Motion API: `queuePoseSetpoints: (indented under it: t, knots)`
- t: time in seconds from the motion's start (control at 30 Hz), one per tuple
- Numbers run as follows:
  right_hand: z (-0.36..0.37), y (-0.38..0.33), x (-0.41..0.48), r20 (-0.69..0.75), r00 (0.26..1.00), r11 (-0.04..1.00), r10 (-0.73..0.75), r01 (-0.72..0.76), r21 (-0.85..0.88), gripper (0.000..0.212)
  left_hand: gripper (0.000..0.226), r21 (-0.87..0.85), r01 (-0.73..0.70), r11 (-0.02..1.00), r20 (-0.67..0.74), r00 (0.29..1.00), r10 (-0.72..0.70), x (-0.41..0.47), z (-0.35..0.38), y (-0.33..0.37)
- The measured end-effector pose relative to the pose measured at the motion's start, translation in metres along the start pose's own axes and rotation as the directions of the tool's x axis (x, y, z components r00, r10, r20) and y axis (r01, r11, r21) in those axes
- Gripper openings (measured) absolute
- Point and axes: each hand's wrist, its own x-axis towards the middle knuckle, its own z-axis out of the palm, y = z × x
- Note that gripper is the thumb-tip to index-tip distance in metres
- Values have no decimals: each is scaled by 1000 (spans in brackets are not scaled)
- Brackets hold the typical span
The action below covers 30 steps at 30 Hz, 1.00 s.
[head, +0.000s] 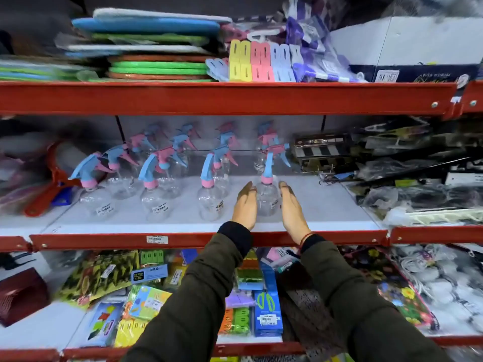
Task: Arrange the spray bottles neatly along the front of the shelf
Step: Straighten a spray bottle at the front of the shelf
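Observation:
Several clear spray bottles with blue and pink trigger heads stand on the middle shelf. A front row runs left to right: one bottle, a second, a third and a fourth. More bottles stand behind them in a back row. My left hand and my right hand flank the fourth bottle with flat, straight fingers, palms facing it. Whether the palms touch the bottle is unclear.
A red shelf lip with a price tag runs along the front. A red and blue clamp-like item lies left of the bottles, and a black metal box plus bagged dark goods right. Packaged goods fill the shelves above and below.

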Motion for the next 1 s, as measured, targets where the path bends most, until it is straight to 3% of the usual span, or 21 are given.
queuePoseSetpoints:
  t: [0.13,0.37,0.57,0.63,0.7,0.83,1.0]
  knots:
    - [4,6,11,71,992,988,107,-115,107,28,52,-148,178,973,52,984,-172,7,5,-1]
    - [-5,15,8,70,991,982,113,-122,147,27,50,-267,184,946,69,983,-171,0,14,-1]
    - [-17,28,-13,38,997,990,61,-66,124,33,91,-286,201,937,97,979,-180,-8,28,-26]
    - [-19,29,-19,30,998,992,55,-58,115,44,80,-277,203,939,93,979,-184,-22,27,-17]
    - [-21,28,-25,27,999,995,42,-44,93,41,57,-264,173,949,102,983,-151,-36,27,-7]
    - [-24,24,-34,38,998,998,42,-44,54,38,34,-203,120,972,86,991,-105,-50,26,1]
    - [-29,14,-54,-53,998,999,-30,29,-15,51,52,-256,109,961,17,994,-108,-61,16,2]
